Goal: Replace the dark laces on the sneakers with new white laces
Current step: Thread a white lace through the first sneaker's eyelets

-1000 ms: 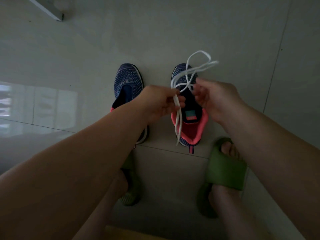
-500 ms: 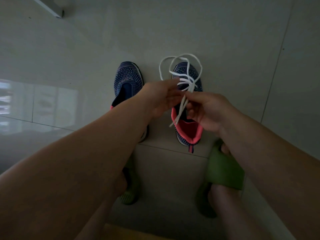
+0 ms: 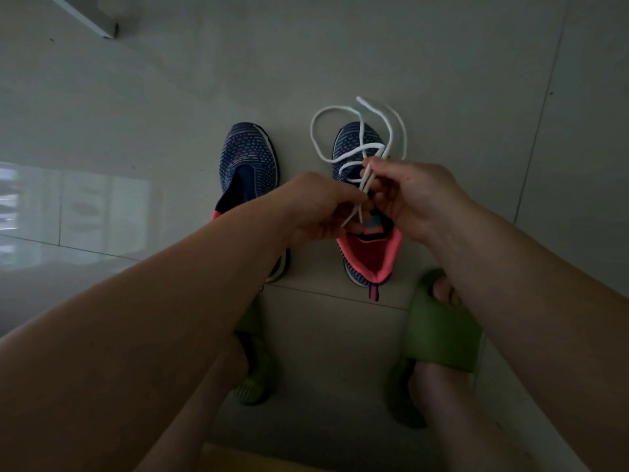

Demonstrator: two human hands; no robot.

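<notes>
Pinching the white lace (image 3: 360,144) between both hands, I see my left hand (image 3: 320,207) and right hand (image 3: 413,195) gripping it above the right sneaker (image 3: 369,257); finger detail looks dim.

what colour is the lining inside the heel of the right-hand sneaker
Pink, seen in the head view inside the right-hand sneaker, with a matching pink collar.

One camera sits on the person's head. It looks down, close over both arms, at the floor (image 3: 408,46) and feet.
</notes>
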